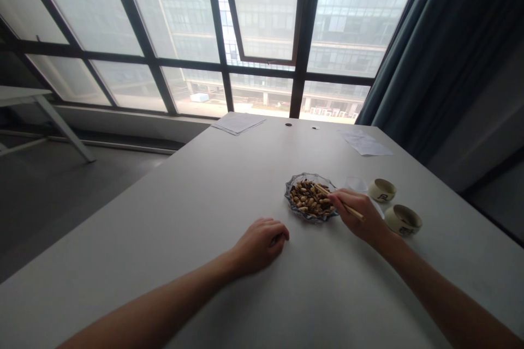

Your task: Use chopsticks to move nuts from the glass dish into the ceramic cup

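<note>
A glass dish (293, 186) full of mixed nuts sits on the white table (196, 212). My right hand (357, 217) is closed around wooden chopsticks (327, 193), whose tips lie over the nuts in the dish. My left hand (262, 242) rests on the table to the left of the dish, fingers curled in loosely, with nothing visible in it.
Two small cream cups (382, 190) (403, 219) stand right of the dish, with a clear glass piece (355, 182) behind them. Papers (238, 122) (365, 143) lie at the far edge by the window. A dark curtain (442, 60) hangs right; another table (24, 95) stands left.
</note>
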Available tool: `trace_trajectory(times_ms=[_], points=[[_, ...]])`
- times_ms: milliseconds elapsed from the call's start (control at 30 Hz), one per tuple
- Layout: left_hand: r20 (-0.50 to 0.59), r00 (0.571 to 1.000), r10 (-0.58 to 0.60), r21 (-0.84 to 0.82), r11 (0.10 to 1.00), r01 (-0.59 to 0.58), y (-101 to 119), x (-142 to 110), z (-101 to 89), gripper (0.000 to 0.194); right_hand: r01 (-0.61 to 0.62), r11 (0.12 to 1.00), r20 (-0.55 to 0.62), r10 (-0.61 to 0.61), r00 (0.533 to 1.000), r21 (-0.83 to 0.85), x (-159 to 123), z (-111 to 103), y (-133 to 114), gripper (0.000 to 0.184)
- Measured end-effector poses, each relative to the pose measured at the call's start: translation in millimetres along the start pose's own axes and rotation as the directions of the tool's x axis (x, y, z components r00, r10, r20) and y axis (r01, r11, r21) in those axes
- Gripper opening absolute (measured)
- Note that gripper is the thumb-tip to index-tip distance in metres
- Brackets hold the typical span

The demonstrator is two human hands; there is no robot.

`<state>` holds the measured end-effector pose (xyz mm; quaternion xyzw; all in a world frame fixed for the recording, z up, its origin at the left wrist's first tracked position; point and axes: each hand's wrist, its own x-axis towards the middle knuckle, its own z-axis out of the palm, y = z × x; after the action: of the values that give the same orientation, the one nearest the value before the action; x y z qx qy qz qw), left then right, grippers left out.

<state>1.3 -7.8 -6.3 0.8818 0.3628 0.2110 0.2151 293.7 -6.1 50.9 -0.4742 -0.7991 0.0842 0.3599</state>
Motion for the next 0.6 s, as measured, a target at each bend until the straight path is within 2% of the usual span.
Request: trace_trajectory(times_ms=[167,367,433,500,600], points=[[-0.002,1.0,-0.001,-0.005,1.0,0.001,1.1,-0.3,-1.0,0.02,0.039,0.999,-0.076,-0.04,0.996,-0.008,-9.1,-27.4,-14.8,0.023],[0.003,1.0,-0.001,-0.013,1.0,0.001,1.9,0.4,-2.4,0.019,-0.008,0.995,-0.29,-0.021,0.957,-0.097,-55.2,-91.4,-31.8,0.016],[0.002,1.0,-0.001,-0.017,1.0,0.001,2.1,1.0,-2.6,0.019,-0.096,0.985,-0.373,0.035,0.927,-0.146,-73.8,-109.3,-39.6,0.017],[0.003,1.0,0.0,-0.019,1.0,0.0,2.5,1.5,-2.9,0.02,-0.228,0.961,-0.471,0.128,0.873,-0.16,-91.2,-122.0,-45.2,0.019],[0.001,1.0,-0.002,-0.013,1.0,0.002,2.9,2.0,-3.6,0.02,-0.384,0.916,-0.541,0.266,0.798,-0.116,-115.6,-132.8,-39.5,0.018]])
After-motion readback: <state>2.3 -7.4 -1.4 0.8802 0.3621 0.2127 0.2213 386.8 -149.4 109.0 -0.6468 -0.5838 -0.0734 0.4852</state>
